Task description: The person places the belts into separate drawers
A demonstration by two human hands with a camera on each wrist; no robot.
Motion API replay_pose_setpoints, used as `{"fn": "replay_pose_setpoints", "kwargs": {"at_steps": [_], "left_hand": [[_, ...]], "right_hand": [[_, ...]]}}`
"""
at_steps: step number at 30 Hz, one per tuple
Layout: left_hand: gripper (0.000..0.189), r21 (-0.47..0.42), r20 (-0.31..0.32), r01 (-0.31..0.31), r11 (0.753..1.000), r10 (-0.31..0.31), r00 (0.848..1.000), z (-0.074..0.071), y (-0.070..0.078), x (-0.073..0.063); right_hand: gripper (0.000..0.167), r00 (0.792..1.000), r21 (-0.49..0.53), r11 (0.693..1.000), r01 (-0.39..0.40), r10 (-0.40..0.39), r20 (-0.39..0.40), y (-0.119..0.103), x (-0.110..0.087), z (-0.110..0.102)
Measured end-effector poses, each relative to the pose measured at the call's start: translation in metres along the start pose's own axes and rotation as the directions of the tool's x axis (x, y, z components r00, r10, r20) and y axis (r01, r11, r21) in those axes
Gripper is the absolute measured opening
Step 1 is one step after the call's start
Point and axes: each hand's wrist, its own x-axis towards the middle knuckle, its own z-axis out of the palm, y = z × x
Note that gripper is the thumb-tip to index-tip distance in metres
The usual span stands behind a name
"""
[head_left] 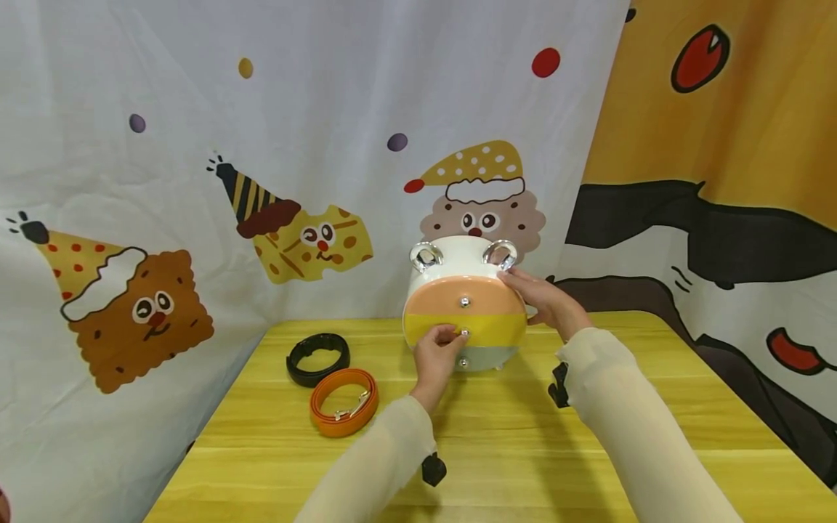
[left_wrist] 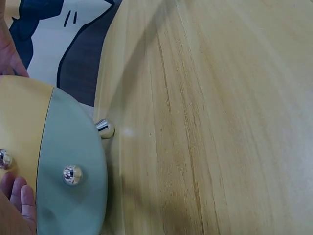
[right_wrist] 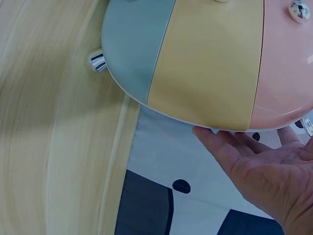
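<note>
A small rounded white cabinet (head_left: 466,258) with silver ring ears stands at the table's back. Its front has three coloured drawers: pinkish orange on top, a yellow drawer (head_left: 498,330) in the middle and a grey-green drawer (left_wrist: 73,205) at the bottom. My left hand (head_left: 434,363) pinches the silver knob (head_left: 465,333) of the yellow drawer; the thumb is out of sight in the left wrist view. Against the cabinet's right side rests my right hand (head_left: 552,301), its fingers extended along the wall. No drawer appears pulled out.
To the cabinet's left, a coiled black belt (head_left: 294,367) lies beside a coiled orange belt (head_left: 336,427) with a silver buckle. Both are on the wooden table (head_left: 497,465). A cartoon-printed cloth (head_left: 340,94) hangs close behind the table.
</note>
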Motion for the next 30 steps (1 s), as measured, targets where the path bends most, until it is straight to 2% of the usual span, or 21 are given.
{"fn": "replay_pose_setpoints", "kwargs": {"at_steps": [4, 15, 30], "left_hand": [[0.016, 0.009, -0.004, -0.011, 1.000, 0.011, 1.000, 0.001, 0.001, 0.000], [0.016, 0.019, 0.002, 0.018, 1.000, -0.018, 1.000, 0.004, 0.001, -0.001], [0.017, 0.020, -0.009, -0.007, 1.000, 0.007, 1.000, 0.010, -0.007, -0.003]], "right_hand": [[0.077, 1.000, 0.002, 1.000, 0.000, 0.000, 0.001, -0.002, -0.001, 0.000], [0.079, 1.000, -0.015, 1.000, 0.008, -0.008, 0.004, 0.000, 0.002, -0.004], [0.080, 1.000, -0.003, 1.000, 0.022, -0.022, 0.000, 0.004, 0.007, -0.006]]}}
